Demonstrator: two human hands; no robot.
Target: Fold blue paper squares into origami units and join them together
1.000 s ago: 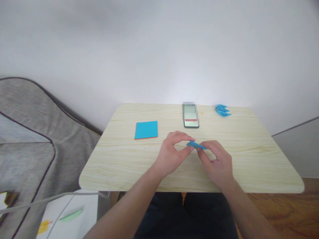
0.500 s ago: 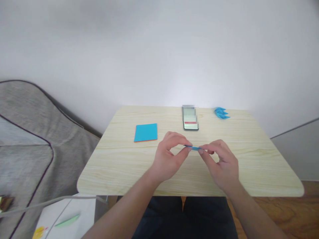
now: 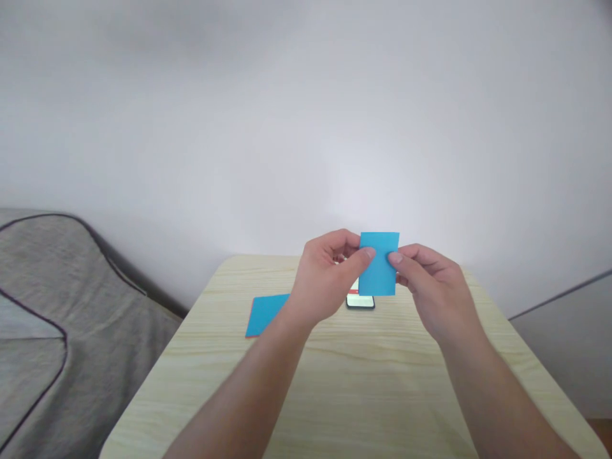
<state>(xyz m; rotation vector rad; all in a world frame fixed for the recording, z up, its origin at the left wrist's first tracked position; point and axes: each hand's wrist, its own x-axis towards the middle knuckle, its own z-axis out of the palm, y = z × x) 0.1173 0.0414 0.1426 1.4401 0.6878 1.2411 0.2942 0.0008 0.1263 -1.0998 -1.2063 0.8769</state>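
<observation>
A small blue paper rectangle (image 3: 378, 274) is held up over the table with its flat face toward me. My left hand (image 3: 327, 274) pinches its left edge, thumb in front and fingers behind. On the opposite edge, my right hand (image 3: 430, 287) grips it the same way. Behind the paper lies a phone (image 3: 360, 302), mostly covered from view. A stack of blue paper (image 3: 265, 313) with a reddish edge rests on the table to the left, partly hidden by my left forearm.
The light wood table (image 3: 373, 382) stands against a white wall (image 3: 287, 127). To the left is a grey cushioned seat (image 3: 109, 338) with dark piping.
The blue paper has been raised and turned from edge-on to face me, both hands still gripping it. My view has tilted up. The folded blue paper piece at the back right is out of sight.
</observation>
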